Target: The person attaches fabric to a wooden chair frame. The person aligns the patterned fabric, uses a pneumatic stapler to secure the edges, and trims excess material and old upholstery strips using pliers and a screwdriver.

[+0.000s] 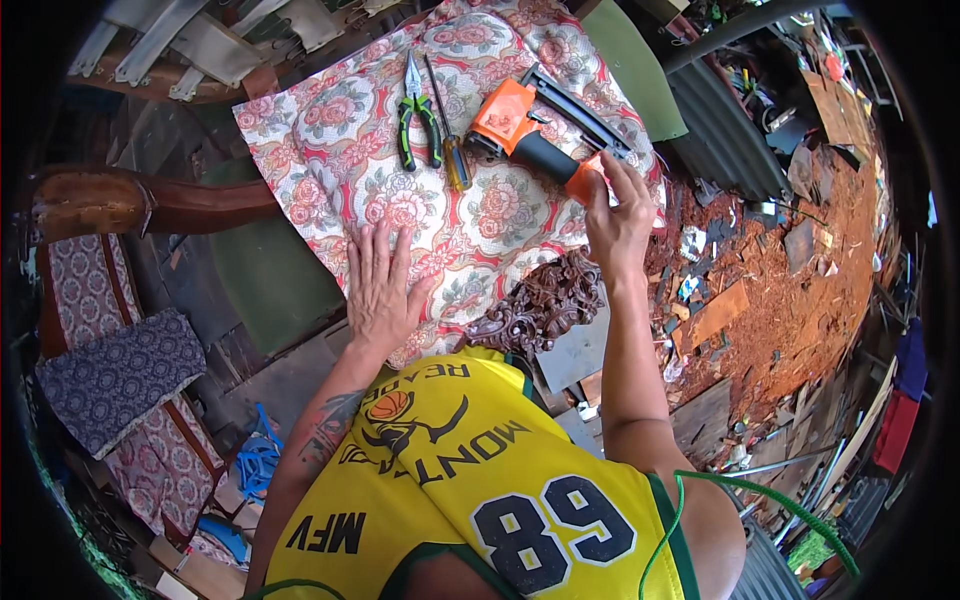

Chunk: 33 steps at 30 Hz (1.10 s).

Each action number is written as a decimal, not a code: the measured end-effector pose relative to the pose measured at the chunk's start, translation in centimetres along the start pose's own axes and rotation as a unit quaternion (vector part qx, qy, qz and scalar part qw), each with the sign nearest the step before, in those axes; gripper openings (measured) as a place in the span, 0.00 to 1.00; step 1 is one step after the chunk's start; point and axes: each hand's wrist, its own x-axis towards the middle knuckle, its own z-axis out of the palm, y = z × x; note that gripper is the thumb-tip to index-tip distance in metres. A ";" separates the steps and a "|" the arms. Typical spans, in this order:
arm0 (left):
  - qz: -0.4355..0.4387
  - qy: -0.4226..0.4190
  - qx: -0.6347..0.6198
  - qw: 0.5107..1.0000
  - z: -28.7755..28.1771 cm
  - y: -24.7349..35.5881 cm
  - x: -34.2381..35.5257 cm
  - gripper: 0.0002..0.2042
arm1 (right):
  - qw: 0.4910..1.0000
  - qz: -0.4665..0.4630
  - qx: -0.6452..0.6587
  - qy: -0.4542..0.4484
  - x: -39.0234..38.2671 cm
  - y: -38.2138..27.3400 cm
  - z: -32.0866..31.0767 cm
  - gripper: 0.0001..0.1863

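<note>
Floral fabric (335,120) in red, pink and cream lies spread in front of me. My left hand (383,290) rests flat on its near left part, fingers stretched out, holding nothing. On the right, my right hand (622,215) has its thumb and fingers closed about the orange base of a nail gun (505,110), orange and black, lying on its side on the fabric. Left of it lie a screwdriver (457,165) with a yellowish handle and long-nose pliers (406,112) with green and black grips, their jaws pointing away from me.
Dark carved wood (545,305) stands at the fabric's near edge. A curved wooden arm (150,200) reaches in from the left. Patterned cushions (120,380) lie at lower left. Reddish ground (800,290) with scraps is on the right, below a corrugated sheet (725,125).
</note>
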 end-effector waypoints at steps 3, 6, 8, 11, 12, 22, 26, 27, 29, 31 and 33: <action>-0.019 0.011 0.011 1.000 -0.2 -0.1 -0.2 0.38 | 0.998 0.025 0.020 -0.062 0.8 -1.0 0.8 0.19; -0.089 0.019 0.021 0.996 -0.6 -1.0 -0.6 0.36 | 0.993 -0.076 -0.019 -0.094 2.4 -0.4 2.0 0.30; -0.158 0.035 0.115 0.980 -1.2 -2.4 -0.7 0.32 | 0.981 -0.132 -0.042 -0.136 3.5 -0.2 2.0 0.41; -0.219 0.133 0.061 0.965 -1.3 -5.0 -1.7 0.28 | 0.958 -0.115 -0.097 -0.245 5.0 -0.7 3.6 0.52; -0.240 0.167 0.000 0.956 -1.1 -5.5 -1.8 0.28 | 0.951 -0.115 -0.111 -0.266 5.3 -0.3 4.2 0.56; -0.246 0.212 -0.100 0.940 0.5 -6.3 -0.4 0.24 | 0.912 -0.052 -0.103 -0.394 7.5 -1.9 6.0 0.63; -0.221 0.241 -0.116 0.938 0.3 -5.9 0.4 0.24 | 0.933 -0.114 -0.118 -0.321 6.3 -0.3 7.2 0.57; -0.226 0.193 -0.064 0.953 -0.1 -5.7 0.7 0.25 | 0.933 -0.104 -0.114 -0.325 6.3 -0.5 7.3 0.55; -0.222 0.150 0.010 0.963 -0.9 -4.9 0.8 0.26 | 0.933 -0.082 -0.106 -0.334 6.2 -0.8 7.2 0.53; -0.202 0.089 0.093 0.971 -1.1 -5.0 0.6 0.27 | 0.933 -0.086 -0.108 -0.333 6.1 -1.0 7.2 0.53; -0.208 0.099 0.097 0.968 -1.4 -5.2 0.6 0.26 | 0.933 -0.088 -0.109 -0.331 5.9 -1.0 7.1 0.53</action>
